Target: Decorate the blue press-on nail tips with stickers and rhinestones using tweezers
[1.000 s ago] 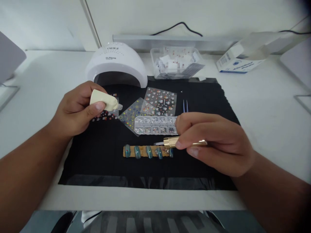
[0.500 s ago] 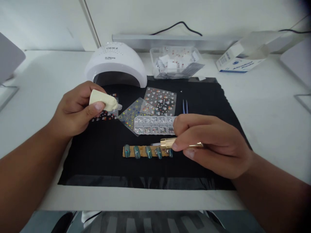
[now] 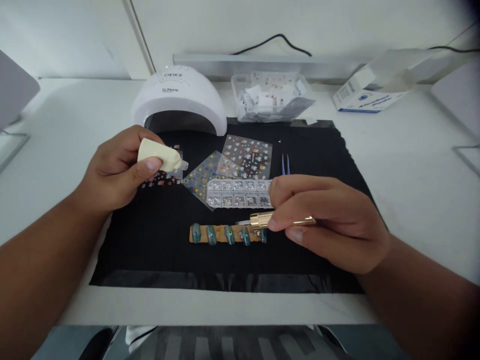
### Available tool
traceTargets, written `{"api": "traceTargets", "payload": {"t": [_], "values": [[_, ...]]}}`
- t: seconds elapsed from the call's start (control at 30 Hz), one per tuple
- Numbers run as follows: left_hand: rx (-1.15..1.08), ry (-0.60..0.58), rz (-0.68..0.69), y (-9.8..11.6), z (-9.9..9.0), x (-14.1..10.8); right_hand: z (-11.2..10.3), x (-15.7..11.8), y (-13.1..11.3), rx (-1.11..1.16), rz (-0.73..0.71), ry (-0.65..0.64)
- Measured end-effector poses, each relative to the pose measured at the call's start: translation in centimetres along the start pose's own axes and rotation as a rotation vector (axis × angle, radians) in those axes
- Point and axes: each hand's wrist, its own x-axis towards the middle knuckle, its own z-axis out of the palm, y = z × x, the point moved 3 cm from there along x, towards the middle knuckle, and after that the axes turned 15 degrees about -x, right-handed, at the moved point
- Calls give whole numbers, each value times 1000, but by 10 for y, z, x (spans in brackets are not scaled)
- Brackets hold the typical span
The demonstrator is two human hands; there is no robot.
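Note:
Tilted in my left hand [image 3: 120,167] is a cream nail polish bottle [image 3: 157,154], its clear neck pointing right. My right hand [image 3: 330,220] pinches a nail polish brush [image 3: 261,220] by its gold handle. The bristle end points left, close above a tan strip [image 3: 201,234] that carries several teal false nails [image 3: 229,234]; whether the bristles touch a nail I cannot tell. Small decorations show on some nails. Just behind the strip lies a clear rhinestone case [image 3: 239,194], its right end hidden by my right hand.
A white nail lamp [image 3: 180,95] stands at the back left. Sticker sheets [image 3: 247,156] and blue tweezers [image 3: 285,164] lie on the black cloth [image 3: 150,250]. Behind are a clear plastic tub [image 3: 272,97] with packets and an open white box [image 3: 371,92].
My right hand has shifted very slightly to the right with the brush. My left hand and the bottle have stayed in place.

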Motion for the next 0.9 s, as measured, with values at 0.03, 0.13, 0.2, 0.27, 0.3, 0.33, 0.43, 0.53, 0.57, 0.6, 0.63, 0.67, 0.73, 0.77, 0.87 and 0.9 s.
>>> {"api": "traceTargets", "payload": {"t": [0.03, 0.13, 0.2, 0.27, 0.3, 0.33, 0.43, 0.53, 0.57, 0.6, 0.63, 0.67, 0.73, 0.77, 0.87, 0.9], "values": [[-4, 3, -6, 0, 0, 0, 0, 0, 0, -1, 1, 4], [-15, -2, -19, 1, 1, 0, 2, 1, -1, -11, 4, -30], [-15, -9, -16, 2, 1, 0, 3, 0, 0, -19, 9, -66], [-9, -11, -12, 2, 1, 0, 2, -2, 0, -9, 14, -65], [-8, -8, -7, 2, 1, 0, 1, -3, 0, 1, 20, -48], [-10, -9, -4, 1, 0, 0, 0, -3, 1, 13, 25, -25], [-22, -9, 9, 0, 0, -1, -1, -4, 2, 48, 34, 44], [-25, -16, 10, 0, 0, -1, -1, -3, 4, 66, 42, 81], [-24, -21, 8, 0, 0, -1, 0, -2, 5, 67, 41, 92], [-22, -27, 6, 0, 0, -1, 0, -2, 5, 68, 39, 103], [-18, -33, 6, 0, 0, -1, -1, -2, 5, 69, 35, 114], [-15, -36, 6, 1, 0, -1, -1, -2, 5, 68, 33, 121], [-10, -42, 4, 2, 1, 0, 0, -2, 5, 62, 39, 110], [-7, -43, 1, 3, 1, 0, 0, -2, 5, 57, 41, 95], [8, -44, -9, 4, 3, 1, 1, -1, 5, 50, 33, 48], [16, -47, -8, 4, 3, 1, 2, -1, 4, 53, 25, 39]]}}
